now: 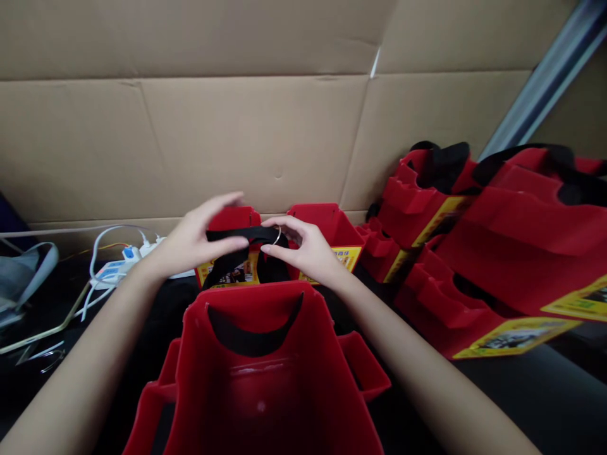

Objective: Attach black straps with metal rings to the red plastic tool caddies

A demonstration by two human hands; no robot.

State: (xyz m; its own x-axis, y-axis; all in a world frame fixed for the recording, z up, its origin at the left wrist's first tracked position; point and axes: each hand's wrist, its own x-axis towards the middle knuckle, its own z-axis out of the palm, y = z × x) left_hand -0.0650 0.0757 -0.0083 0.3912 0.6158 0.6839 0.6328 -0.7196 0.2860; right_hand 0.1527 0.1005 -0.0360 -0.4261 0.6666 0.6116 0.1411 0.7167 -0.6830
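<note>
A red plastic box (265, 404) with an open top and small side pockets stands right in front of me. A black strap (260, 235) passes through slots in its far wall and forms a loop beyond it. My right hand (306, 249) holds the strap between thumb and fingers; a thin shiny arc shows by its fingertips. My left hand (187, 237) is at the strap's left end, its thumb along the strap and its fingers raised apart, slightly blurred. The strap's far side is partly hidden.
Two red boxes (327, 221) with yellow labels stand behind the hands. On the right are stacked red boxes (502, 240) with black straps. A power strip (111, 272) with white cables lies left. Cardboard (256, 139) forms the back wall, and a metal post (540, 82) slants at the right.
</note>
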